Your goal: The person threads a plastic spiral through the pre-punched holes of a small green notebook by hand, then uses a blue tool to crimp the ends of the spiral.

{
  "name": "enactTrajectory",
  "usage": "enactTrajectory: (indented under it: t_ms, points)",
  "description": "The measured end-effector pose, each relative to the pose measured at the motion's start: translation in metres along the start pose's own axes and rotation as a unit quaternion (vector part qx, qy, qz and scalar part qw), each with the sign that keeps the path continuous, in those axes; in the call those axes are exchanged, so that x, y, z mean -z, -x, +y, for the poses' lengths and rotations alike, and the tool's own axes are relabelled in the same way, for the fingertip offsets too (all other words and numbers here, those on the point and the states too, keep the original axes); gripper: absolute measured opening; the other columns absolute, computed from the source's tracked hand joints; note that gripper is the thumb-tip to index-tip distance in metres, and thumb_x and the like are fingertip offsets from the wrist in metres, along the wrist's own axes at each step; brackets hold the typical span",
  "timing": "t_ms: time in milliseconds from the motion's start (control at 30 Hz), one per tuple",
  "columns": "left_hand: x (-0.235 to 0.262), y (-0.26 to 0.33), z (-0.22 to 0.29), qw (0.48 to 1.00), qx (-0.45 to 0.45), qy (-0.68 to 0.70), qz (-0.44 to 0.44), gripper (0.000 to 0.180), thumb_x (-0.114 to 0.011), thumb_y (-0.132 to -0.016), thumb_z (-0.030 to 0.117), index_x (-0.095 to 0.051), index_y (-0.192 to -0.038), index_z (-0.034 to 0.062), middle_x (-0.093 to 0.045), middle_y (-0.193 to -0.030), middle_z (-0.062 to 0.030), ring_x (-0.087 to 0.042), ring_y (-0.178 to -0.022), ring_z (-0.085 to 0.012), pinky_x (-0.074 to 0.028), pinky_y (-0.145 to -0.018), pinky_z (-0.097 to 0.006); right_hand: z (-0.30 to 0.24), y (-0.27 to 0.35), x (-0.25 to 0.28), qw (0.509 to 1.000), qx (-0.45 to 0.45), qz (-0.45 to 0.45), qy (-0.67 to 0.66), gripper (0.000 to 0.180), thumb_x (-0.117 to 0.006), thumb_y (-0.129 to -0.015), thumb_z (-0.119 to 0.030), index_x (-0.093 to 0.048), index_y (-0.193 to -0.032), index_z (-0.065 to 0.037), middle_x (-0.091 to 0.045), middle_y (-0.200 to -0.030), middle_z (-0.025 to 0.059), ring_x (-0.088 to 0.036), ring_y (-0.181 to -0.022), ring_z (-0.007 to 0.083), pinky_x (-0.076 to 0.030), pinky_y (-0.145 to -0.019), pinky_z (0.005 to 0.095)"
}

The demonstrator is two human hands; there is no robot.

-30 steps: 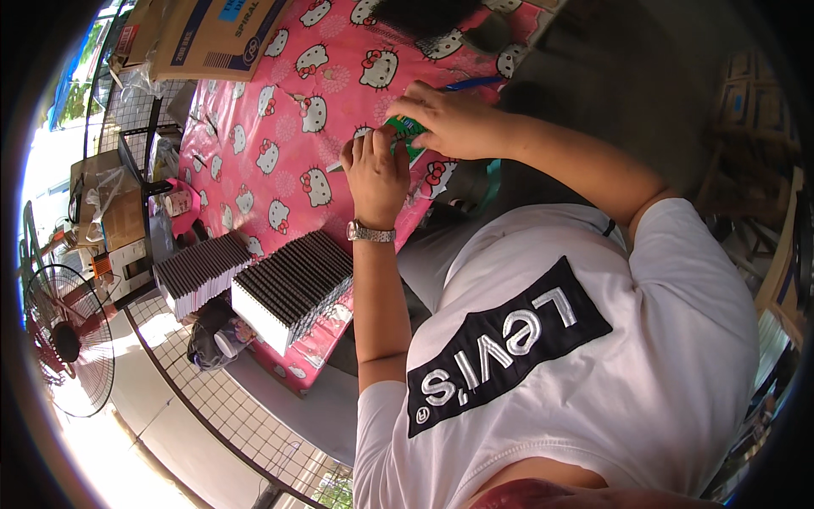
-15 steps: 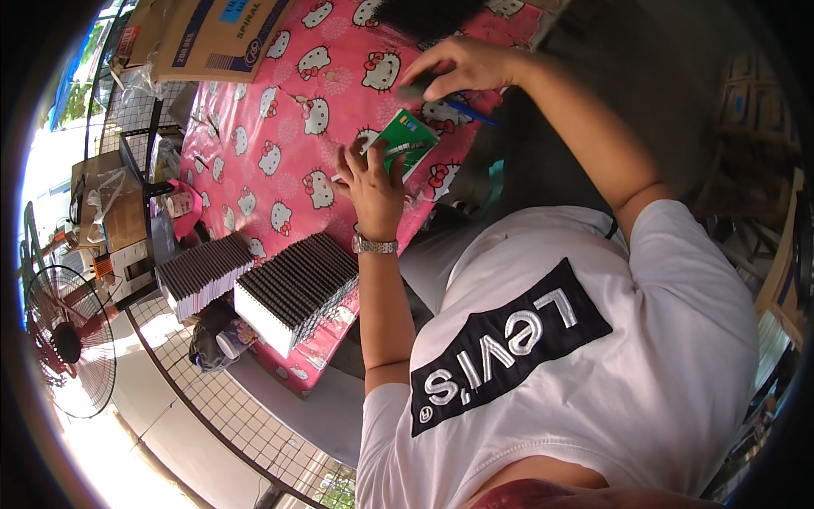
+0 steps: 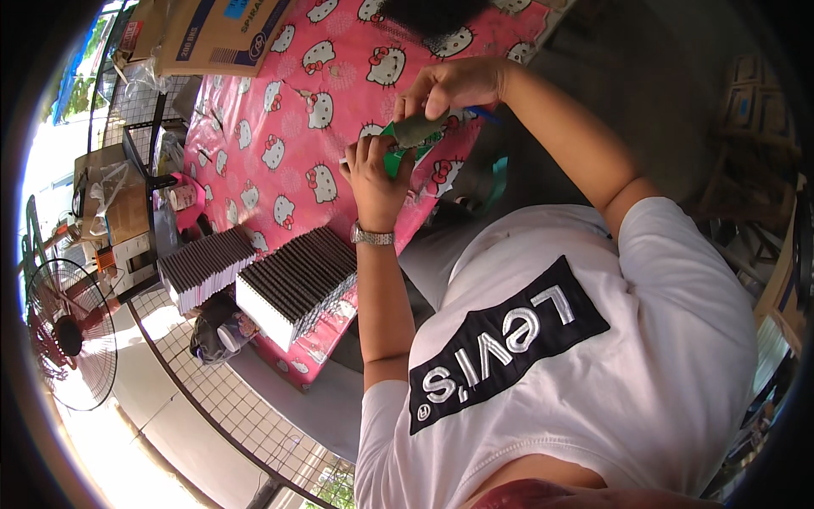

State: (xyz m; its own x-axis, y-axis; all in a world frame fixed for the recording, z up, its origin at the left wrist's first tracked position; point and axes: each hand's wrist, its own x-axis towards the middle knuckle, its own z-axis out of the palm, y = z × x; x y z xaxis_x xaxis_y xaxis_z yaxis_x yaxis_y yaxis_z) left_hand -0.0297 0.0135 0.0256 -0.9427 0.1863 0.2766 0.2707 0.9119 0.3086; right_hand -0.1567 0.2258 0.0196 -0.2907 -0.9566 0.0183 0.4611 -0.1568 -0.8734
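Observation:
A small green booklet (image 3: 393,161) lies on the pink patterned tablecloth in front of me. My left hand (image 3: 378,178) grips its near left part, fingers bent along the edge and thumb on top. Above the booklet, my right hand (image 3: 449,88) pinches a dark greyish-green flat piece (image 3: 420,131), which covers much of the booklet. Whether that piece is loose or joined to the booklet, I cannot tell. A blue stick-like thing (image 3: 484,114) shows just beneath my right wrist.
Two stacks of notebooks with black spiral spines, one (image 3: 298,276) near my left forearm and another (image 3: 206,261) beyond it, stand at the table's left edge. Black mesh-like material (image 3: 432,17) lies at the far side. A cardboard box (image 3: 222,38) is at upper left, a fan (image 3: 68,335) at far left.
My right hand has come down and nearer, bringing the dark piece over the booklet. The fingers of my left hand have drawn closer together.

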Motion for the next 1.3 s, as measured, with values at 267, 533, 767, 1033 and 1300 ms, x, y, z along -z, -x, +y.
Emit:
enactTrajectory:
  t_ms: [267,533,767,1033,1300]
  points:
    - [0.005,0.000,-0.020,0.998,-0.008,0.053,0.018,0.032,-0.076,-0.076,0.017,-0.061,-0.102,0.0067,-0.060,-0.103,-0.0115,-0.055,-0.099,-0.0335,-0.043,-0.087,-0.046,-0.018,-0.016,-0.006,0.931,-0.147,0.101,0.318,0.033,-0.069,-0.076,-0.017,-0.071,-0.104,0.001,-0.060,-0.119,0.0111,-0.055,-0.112,0.0201,-0.041,-0.098,0.0322]
    - [0.014,0.001,-0.048,0.984,0.069,0.162,-0.017,0.023,-0.071,-0.083,0.008,-0.061,-0.103,0.0039,-0.061,-0.103,-0.0113,-0.062,-0.089,-0.0251,-0.051,-0.075,-0.034,0.001,-0.039,0.007,0.982,-0.041,0.090,0.160,0.038,-0.070,-0.078,-0.021,-0.070,-0.109,0.001,-0.058,-0.127,0.0108,-0.052,-0.121,0.0215,-0.038,-0.104,0.0338]
    - [0.007,0.003,-0.052,0.940,0.124,0.318,-0.023,0.018,-0.068,-0.087,0.002,-0.060,-0.103,0.0011,-0.063,-0.096,-0.0054,-0.062,-0.081,-0.0127,-0.051,-0.072,-0.026,0.005,-0.053,0.003,0.999,0.002,0.026,0.019,0.038,-0.071,-0.077,-0.019,-0.070,-0.110,0.000,-0.061,-0.122,0.0079,-0.058,-0.107,0.0167,-0.044,-0.093,0.0312]
    - [0.002,0.010,-0.053,0.898,0.181,0.400,0.002,0.015,-0.064,-0.090,0.000,-0.060,-0.105,-0.0019,-0.063,-0.088,-0.0039,-0.061,-0.080,-0.0097,-0.052,-0.073,-0.024,0.017,0.010,0.044,0.747,0.110,0.393,0.525,0.032,-0.080,-0.073,-0.027,-0.075,-0.097,-0.007,-0.064,-0.112,0.0109,-0.060,-0.106,0.0255,-0.046,-0.095,0.0338]
    - [-0.025,0.034,-0.033,0.813,0.242,0.498,0.176,0.017,-0.062,-0.096,0.009,-0.061,-0.109,-0.0019,-0.064,-0.089,-0.0038,-0.061,-0.070,-0.0094,-0.050,-0.057,-0.022,0.066,0.075,0.011,0.475,0.050,0.520,0.708,0.058,-0.070,-0.083,-0.032,-0.051,-0.136,-0.016,-0.046,-0.141,0.0110,-0.046,-0.125,0.0342,-0.038,-0.105,0.0461]
